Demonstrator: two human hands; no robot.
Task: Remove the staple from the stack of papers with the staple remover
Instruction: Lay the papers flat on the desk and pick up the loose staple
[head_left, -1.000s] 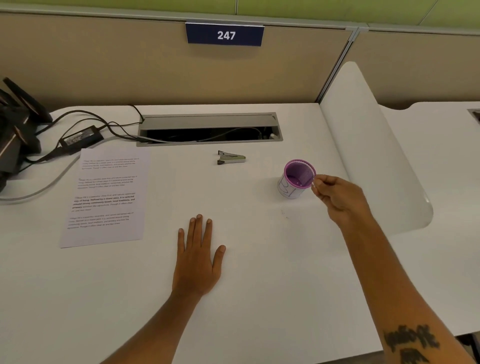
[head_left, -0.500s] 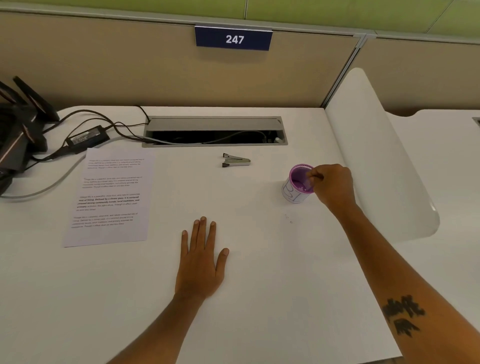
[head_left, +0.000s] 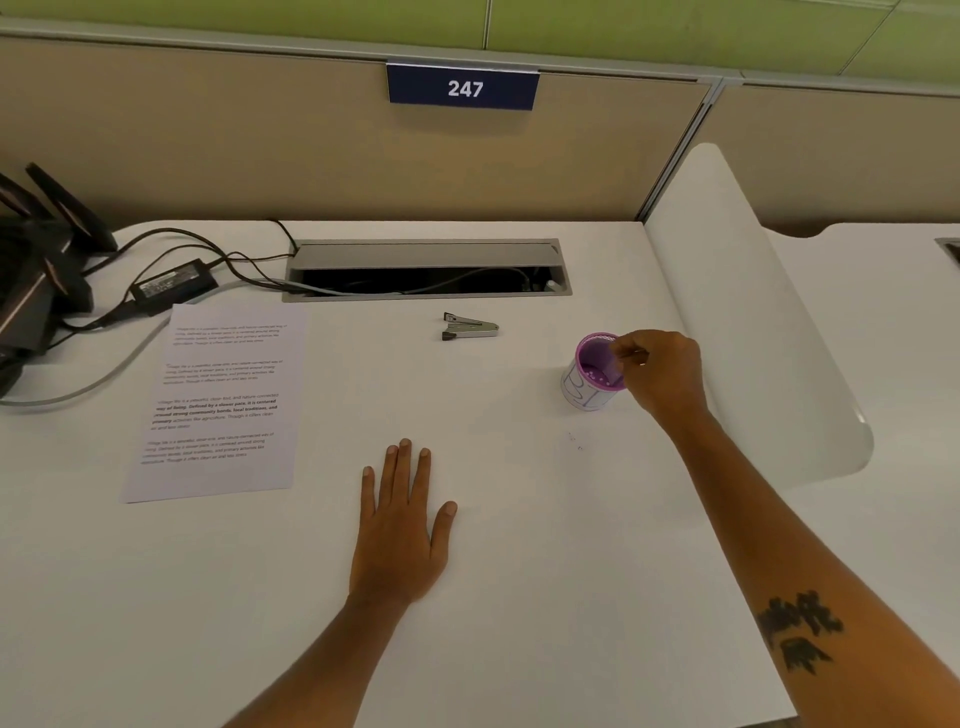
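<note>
Head view: the left hand (head_left: 397, 540) lies flat on the white bench (head_left: 519, 597), fingers spread. The right hand (head_left: 662, 374) hovers over a purple cup (head_left: 592, 376), fingertips pinched; what they hold cannot be told. The staple remover (head_left: 469, 327) lies near the cable slot (head_left: 426, 270); the stack of papers (head_left: 218, 400) rests well left.

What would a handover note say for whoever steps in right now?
Left hand: flat on the desk, open, holding nothing.
Right hand: fingertips pinched over the purple cup; whether they hold the staple cannot be told.
Staple remover: lying on the desk, nobody touching it.
Papers: flat at left, untouched.
Done: probably the staple is out.
Left: confirm it is in the cup, withdraw the hand.
</note>
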